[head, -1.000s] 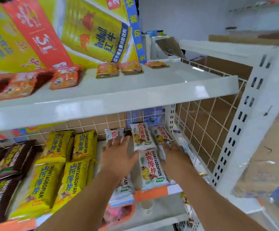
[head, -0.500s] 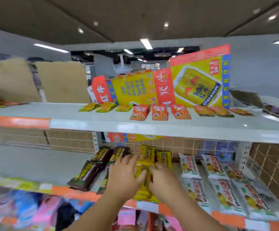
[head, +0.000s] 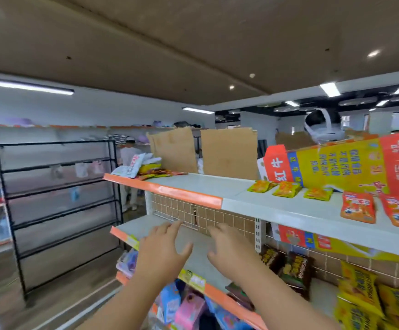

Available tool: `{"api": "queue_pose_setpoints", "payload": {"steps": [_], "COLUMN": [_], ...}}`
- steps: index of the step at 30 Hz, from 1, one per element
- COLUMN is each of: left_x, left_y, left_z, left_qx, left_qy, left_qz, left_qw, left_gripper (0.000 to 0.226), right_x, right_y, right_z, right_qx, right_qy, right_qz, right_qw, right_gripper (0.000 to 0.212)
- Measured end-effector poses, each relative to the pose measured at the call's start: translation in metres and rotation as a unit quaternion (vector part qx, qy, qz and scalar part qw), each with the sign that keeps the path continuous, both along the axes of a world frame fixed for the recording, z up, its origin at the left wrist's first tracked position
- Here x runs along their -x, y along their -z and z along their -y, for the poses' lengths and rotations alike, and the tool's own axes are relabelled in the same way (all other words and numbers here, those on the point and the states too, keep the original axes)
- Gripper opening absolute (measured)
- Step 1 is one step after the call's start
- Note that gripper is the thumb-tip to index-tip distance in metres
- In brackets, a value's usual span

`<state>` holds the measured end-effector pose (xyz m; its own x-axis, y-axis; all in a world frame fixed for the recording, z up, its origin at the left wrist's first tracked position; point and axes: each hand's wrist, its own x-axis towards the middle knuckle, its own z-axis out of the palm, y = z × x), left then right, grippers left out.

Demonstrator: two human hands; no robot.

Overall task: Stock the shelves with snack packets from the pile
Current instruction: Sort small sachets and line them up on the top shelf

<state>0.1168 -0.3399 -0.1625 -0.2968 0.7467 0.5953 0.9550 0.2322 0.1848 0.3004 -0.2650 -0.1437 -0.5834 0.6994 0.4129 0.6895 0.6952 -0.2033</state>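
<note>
**Hands empty over the bare shelf, pile waiting at the top shelf's left end**

White shop shelving with orange front strips fills the view, with cardboard sheets (head: 229, 153) standing behind the top shelf (head: 205, 184). The left hand (head: 162, 248) and right hand (head: 231, 251) hover side by side, apart, over the bare left stretch of the middle shelf (head: 143, 226). Their fingers are spread and loose and hold nothing.

This looks like the gap between loads, with a fresh handful to fetch. The pile (head: 149, 169), a heap of white, yellow and orange packets, lies at the left end of the top shelf, near its front edge. The next move probably calls for a reach up and left to gather a few packets of one kind, then lay them flat in rows on the bare stretch.

Further right, the top shelf carries small yellow packets (head: 286, 188) and red packets (head: 358, 207) nearer its front edge, in front of a flattened drink carton (head: 350, 167). The right part of the middle shelf holds brown packets (head: 296, 267), then yellow packets (head: 358, 287). The shelf below shows pink and blue packs (head: 189, 308), too blurred to read
</note>
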Motion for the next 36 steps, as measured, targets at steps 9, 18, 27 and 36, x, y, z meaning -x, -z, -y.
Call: {"api": "queue_pose_setpoints", "payload": {"steps": [9, 18, 27, 36], "left_x": [0.081, 0.139, 0.186, 0.284], "left_y": [-0.059, -0.102, -0.116, -0.12], "left_z": [-0.051, -0.139, -0.19, -0.257], "left_qx": [-0.033, -0.053, -0.051, 0.014], "left_qy": [-0.051, -0.058, -0.054, -0.055], "left_qz": [0.011, 0.054, 0.071, 0.104], "left_qw": [0.998, 0.995, 0.995, 0.993], "left_gripper": [0.065, 0.063, 0.057, 0.051], "right_x": [0.085, 0.121, 0.176, 0.255], "right_y": [-0.082, -0.132, -0.155, -0.158], "right_z": [-0.077, -0.187, -0.249, -0.299], "right_qx": [-0.056, -0.04, -0.024, -0.003], "right_qy": [-0.055, -0.044, -0.041, -0.013], "right_qz": [-0.043, -0.023, 0.019, 0.084], "right_qw": [0.996, 0.998, 0.999, 0.996], "right_gripper": [0.055, 0.051, 0.015, 0.032]}}
